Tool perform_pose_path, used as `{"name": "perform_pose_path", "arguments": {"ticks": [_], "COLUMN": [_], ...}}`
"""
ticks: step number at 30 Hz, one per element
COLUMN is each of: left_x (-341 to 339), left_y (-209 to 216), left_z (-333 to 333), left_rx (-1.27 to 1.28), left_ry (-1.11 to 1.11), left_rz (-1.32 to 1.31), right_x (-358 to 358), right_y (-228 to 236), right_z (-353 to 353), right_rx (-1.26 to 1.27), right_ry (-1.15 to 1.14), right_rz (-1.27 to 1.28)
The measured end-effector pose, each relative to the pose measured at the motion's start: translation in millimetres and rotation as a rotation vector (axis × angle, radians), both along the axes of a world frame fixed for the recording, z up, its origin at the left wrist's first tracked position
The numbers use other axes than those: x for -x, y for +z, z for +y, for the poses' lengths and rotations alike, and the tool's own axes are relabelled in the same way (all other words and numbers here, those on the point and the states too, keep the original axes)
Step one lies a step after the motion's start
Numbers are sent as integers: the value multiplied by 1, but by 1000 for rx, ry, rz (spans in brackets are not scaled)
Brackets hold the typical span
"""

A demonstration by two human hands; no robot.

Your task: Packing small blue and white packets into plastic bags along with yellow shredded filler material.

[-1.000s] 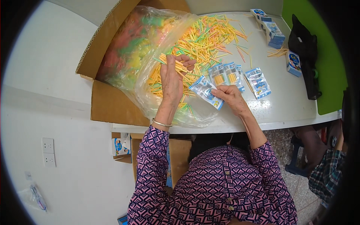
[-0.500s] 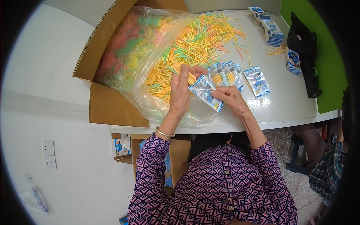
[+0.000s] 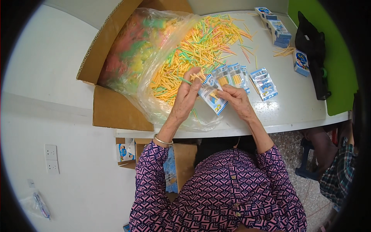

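Note:
My left hand (image 3: 185, 97) is closed on a small bunch of thin candy-coloured sticks (image 3: 197, 74), mostly yellow with a green one poking out. Their ends point at the top of a small clear-and-blue packet (image 3: 213, 101), and yellow sticks show inside it. My right hand (image 3: 237, 101) pinches this packet by its right side. Just beyond my hands lies a large loose pile of yellow, green and pink sticks (image 3: 205, 42). Several filled packets (image 3: 236, 76) overlap behind my right hand, and another packet (image 3: 264, 85) lies to their right.
A cardboard box (image 3: 119, 110) with a clear plastic bag (image 3: 148, 73) of coloured sticks stands at the left. Small blue-and-white boxes (image 3: 279, 33) sit at the back right near a black object (image 3: 312, 50) and a green panel (image 3: 342, 85). Another person's checked sleeve (image 3: 338, 176) shows at lower right.
The sticks have gone into the packet, at least in part; yellow now shows through its front. My left hand has tilted and shifted slightly, and the packet has moved a little right.

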State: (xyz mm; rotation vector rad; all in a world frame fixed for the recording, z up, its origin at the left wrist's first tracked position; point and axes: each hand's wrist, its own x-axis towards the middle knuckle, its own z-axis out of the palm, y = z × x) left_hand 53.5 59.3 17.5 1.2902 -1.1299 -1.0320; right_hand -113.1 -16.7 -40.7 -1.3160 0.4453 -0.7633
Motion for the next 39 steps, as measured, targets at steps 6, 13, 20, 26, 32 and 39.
{"name": "perform_pose_path", "arguments": {"ticks": [6,13,20,26,32,39], "left_x": [-6,-15,-26,-24,-5,2], "left_y": [3,-5,0,-4,3,4], "left_z": [-7,-6,-12,-8,-12,-16], "left_rx": [24,-54,159,-30,35,21], "left_ry": [95,49,100,-59,-74,-69], "left_rz": [75,-7,-292,-341,-156,-226], "right_x": [-17,-24,-23,-18,-10,-2], "right_y": [-9,-13,-12,-7,-14,-10], "right_z": [-6,-7,-8,-1,-8,-7], "right_rx": [-34,-55,-40,-150,-102,-118], "right_ry": [-43,-71,-64,68,157,198], "right_rz": [-27,-65,-94,-125,70,80]}}
